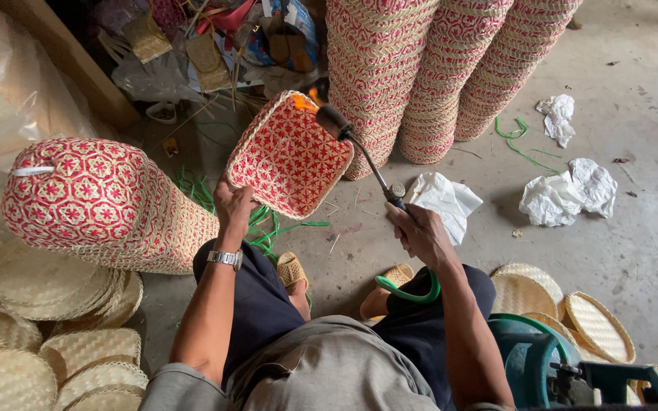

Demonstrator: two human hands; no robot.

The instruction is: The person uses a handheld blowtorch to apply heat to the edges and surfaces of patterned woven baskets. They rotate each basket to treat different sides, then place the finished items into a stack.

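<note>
Left hand gripping lower rim of red-and-natural woven basket tray, tilting it up, away from legs, so corner is facing flame; right hand clamping gas torch, nozzle licking top rim, probably singeing stray fibres; finished basket stacks standing behind

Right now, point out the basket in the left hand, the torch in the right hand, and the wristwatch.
Basket (289, 158), head view, on the red woven bottom.
Torch (334, 120), head view, on the dark burner head by the flame.
Wristwatch (225, 259), head view, on the metal band.
</note>
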